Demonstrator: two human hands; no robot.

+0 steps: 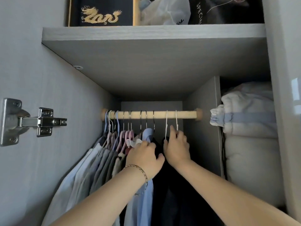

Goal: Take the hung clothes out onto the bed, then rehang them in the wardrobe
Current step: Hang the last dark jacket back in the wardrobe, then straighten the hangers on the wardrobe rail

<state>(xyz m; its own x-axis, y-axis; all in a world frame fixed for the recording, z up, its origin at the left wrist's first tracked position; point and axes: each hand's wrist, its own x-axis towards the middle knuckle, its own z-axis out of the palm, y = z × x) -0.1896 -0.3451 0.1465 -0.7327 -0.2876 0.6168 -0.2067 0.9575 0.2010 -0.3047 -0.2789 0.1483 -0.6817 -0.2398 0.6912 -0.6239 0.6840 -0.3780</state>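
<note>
A wooden rod (156,114) spans the wardrobe, and several hangers hook over it. Pale and grey shirts (91,168) crowd its left end, a light blue shirt (145,201) hangs in the middle, and dark garments (175,201) hang on the right. My left hand (145,159), with a bracelet on the wrist, presses against the hangers by the blue shirt with its fingers spread. My right hand (177,147) reaches up to two white hangers (166,128) and touches them with its fingertips. Whether it pinches one is hidden.
A grey shelf (153,32) overhead carries a dark box with a gold dragon (101,13) and bags. Folded bedding (249,128) fills the compartment to the right, behind a divider panel (203,128). A metal door hinge (32,121) sits on the left wall.
</note>
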